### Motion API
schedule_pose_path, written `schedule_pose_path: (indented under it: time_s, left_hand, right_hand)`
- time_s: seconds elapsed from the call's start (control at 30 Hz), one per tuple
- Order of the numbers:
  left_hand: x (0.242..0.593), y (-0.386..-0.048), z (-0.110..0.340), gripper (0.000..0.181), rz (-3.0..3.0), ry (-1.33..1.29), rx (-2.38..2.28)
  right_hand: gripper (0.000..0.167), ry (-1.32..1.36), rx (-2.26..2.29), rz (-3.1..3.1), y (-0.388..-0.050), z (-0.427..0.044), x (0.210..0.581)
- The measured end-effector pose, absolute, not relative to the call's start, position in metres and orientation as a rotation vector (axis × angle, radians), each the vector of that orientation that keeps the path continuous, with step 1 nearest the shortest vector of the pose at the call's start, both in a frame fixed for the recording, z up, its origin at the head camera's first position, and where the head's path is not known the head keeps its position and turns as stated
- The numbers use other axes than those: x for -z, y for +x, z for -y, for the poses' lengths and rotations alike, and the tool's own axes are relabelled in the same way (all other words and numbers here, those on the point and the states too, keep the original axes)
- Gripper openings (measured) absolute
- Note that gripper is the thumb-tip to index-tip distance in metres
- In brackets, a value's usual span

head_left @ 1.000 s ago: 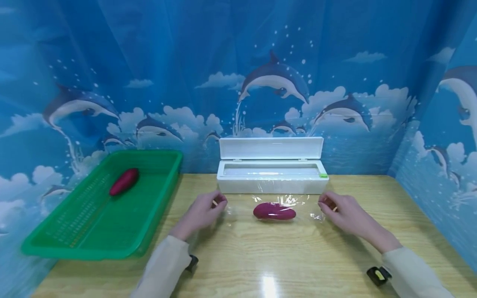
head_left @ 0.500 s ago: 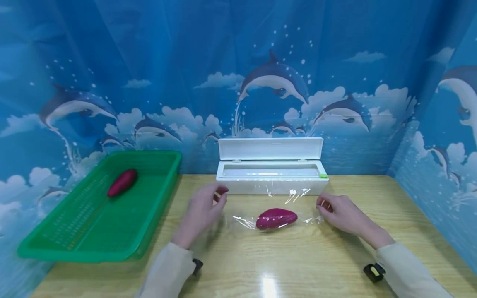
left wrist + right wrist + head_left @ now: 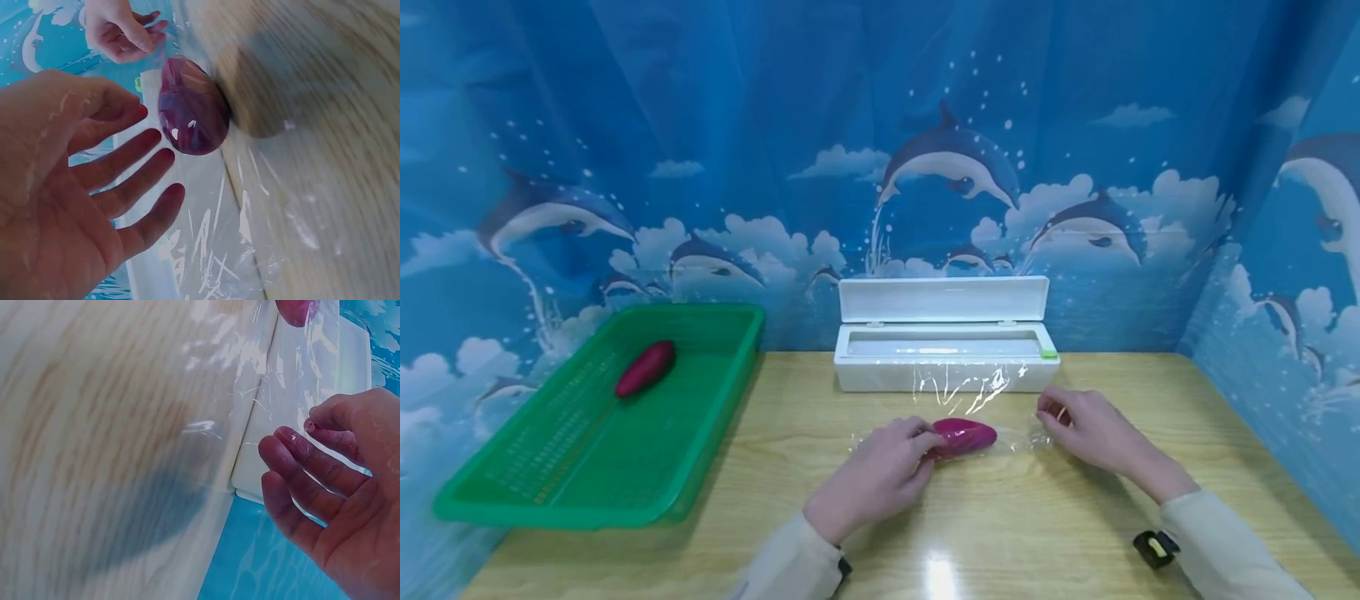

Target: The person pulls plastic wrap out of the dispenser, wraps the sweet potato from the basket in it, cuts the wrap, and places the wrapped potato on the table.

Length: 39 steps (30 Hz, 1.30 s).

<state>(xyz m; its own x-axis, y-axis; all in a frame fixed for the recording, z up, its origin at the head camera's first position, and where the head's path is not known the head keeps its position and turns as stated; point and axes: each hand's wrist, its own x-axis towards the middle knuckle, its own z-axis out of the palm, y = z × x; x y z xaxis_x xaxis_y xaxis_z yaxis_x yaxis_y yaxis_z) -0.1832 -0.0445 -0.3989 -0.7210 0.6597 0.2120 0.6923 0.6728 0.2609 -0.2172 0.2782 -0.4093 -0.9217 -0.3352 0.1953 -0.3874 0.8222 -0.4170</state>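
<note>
Wrapping looks partway: purple vegetable [image 3: 967, 436] on counter [image 3: 1037, 517] lies in clear film [image 3: 979, 402], cutting from box [image 3: 943, 300] seemingly left; left grip [image 3: 880, 468] loosely spread at vegetable's end, right grip [image 3: 1092, 429] pinching film.

Sleeves [image 3: 1225, 543] are pale, perhaps beige, with black wrist devices [image 3: 1154, 550].

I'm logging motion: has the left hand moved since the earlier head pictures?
Yes: against the white box, the left hand has moved right and toward the wearer, to the nearer purple item.
</note>
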Motion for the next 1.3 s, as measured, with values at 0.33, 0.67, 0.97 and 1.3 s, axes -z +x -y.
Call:
schedule_pose_path:
  time_s: [0.33, 0.67, 0.97, 1.3]
  left_hand:
    - [0.410, -0.203, 0.048, 0.045, 2.862, -1.021, 0.544]
    - [0.409, -0.217, 0.043, 0.050, 2.931, -0.958, 0.620]
    - [0.413, -0.231, 0.040, 0.058, 2.958, -0.924, 0.626]
    - [0.417, -0.246, 0.040, 0.063, 2.933, -0.892, 0.731]
  right_hand:
    - [0.007, 0.545, -0.559, 2.720, -0.208, -0.276, 0.404]
    - [0.034, 0.960, -0.323, 2.456, -0.193, -0.228, 0.398]
    - [0.066, 0.948, -0.263, 2.762, -0.208, -0.204, 0.407]
    - [0.048, 0.911, -0.562, 2.814, -0.233, -0.203, 0.414]
